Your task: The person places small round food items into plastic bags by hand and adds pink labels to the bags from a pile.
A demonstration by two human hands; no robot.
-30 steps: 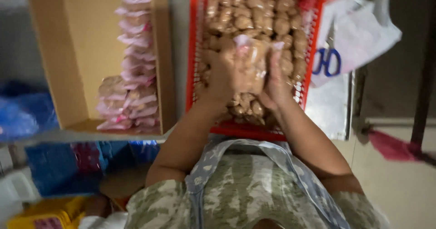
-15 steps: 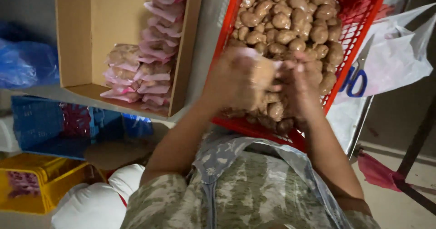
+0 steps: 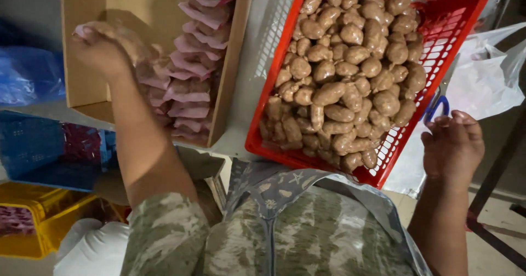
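The left hand (image 3: pixel 101 49) is closing its fingers around a filled bag (image 3: pixel 129 43) inside the cardboard box (image 3: pixel 233 68), beside the stacked bags (image 3: pixel 189 84). The right hand (image 3: pixel 452 144), fingers spread and empty, is hovering near the red basket's (image 3: pixel 263 139) right edge. Many brown pieces (image 3: pixel 345 68) are remaining unpacked.

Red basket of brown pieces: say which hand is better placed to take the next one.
Probably the right hand: open, empty, beside the red basket. The left hand is over the cardboard box, holding a filled bag.
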